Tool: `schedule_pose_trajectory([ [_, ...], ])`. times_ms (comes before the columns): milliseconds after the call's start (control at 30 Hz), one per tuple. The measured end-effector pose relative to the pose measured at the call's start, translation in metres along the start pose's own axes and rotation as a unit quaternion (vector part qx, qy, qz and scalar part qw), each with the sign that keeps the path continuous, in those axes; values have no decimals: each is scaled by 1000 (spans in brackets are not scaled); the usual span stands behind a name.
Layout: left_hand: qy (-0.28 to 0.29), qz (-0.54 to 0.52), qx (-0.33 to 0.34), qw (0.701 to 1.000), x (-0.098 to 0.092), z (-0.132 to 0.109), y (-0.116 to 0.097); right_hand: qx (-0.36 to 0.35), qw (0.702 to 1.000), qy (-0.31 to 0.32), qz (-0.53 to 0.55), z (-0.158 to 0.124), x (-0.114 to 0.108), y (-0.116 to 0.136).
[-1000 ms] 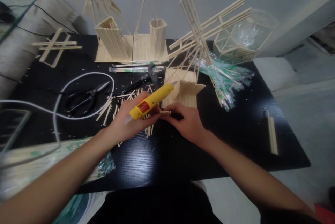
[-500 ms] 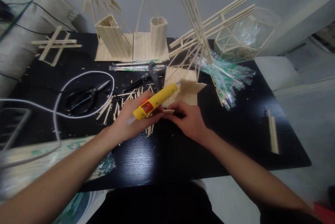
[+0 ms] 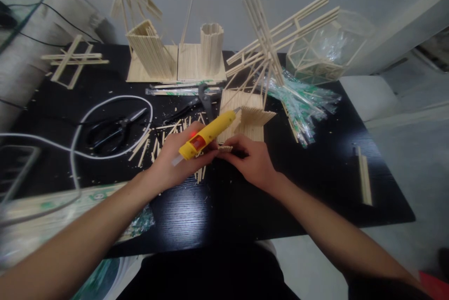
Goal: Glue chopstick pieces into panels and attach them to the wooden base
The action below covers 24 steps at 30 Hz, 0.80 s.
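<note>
My left hand [image 3: 178, 155] is closed around a yellow glue gun [image 3: 210, 134], whose nozzle points up and to the right. A clear glue stick pokes out of its rear end. My right hand [image 3: 252, 157] pinches a small row of short wooden sticks [image 3: 225, 149] between thumb and fingers. The left fingertips meet that piece from the other side, partly hidden by the gun. Just beyond the hands stands a stick-built base [image 3: 242, 99] with an upright stick panel [image 3: 256, 117] on it.
Cut stick pieces [image 3: 154, 148] lie left of my hands. Dark pliers [image 3: 206, 99] and scissors [image 3: 121, 127] rest behind them, near a white cable [image 3: 82, 122]. Stick towers [image 3: 212, 50], a windmill-like stick frame [image 3: 266, 43] and plastic wrappers [image 3: 305, 103] stand or lie at the back.
Both hands keep nearly the same grip and place. The glue gun has shifted very slightly; the rest of the scene looks the same apart from a small camera movement.
</note>
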<state>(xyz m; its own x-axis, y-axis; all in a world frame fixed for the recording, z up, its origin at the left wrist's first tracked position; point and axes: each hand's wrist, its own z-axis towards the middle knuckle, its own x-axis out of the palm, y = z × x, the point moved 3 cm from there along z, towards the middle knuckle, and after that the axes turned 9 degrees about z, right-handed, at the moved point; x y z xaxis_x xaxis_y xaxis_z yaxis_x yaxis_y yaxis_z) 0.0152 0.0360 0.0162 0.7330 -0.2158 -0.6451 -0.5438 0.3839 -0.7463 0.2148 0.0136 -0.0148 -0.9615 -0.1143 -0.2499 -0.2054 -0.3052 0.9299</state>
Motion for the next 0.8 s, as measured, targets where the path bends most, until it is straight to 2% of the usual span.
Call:
schedule_pose_trajectory([
  [133,-2,-24,-8,1000,2,-1,2,-9,1000,-16,7,-2,1,-1],
  [233,-7,-71,-30,997,4,-1,3,10,998,-20,52,-2,2,-2],
  [333,-11,-129,-70,989,2,3,0,84,984,-28,152,1,1,-3],
  [500,-20,-207,-118,971,-12,8,-3,209,928,-39,307,6,-4,-3],
  [567,-6,-242,-132,961,-17,8,0,223,908,-42,353,7,-7,-2],
  [633,20,-261,-142,955,-19,7,5,221,900,-48,373,8,-11,-1],
  [800,98,-275,-134,947,-18,6,10,205,910,-56,355,10,-22,3],
])
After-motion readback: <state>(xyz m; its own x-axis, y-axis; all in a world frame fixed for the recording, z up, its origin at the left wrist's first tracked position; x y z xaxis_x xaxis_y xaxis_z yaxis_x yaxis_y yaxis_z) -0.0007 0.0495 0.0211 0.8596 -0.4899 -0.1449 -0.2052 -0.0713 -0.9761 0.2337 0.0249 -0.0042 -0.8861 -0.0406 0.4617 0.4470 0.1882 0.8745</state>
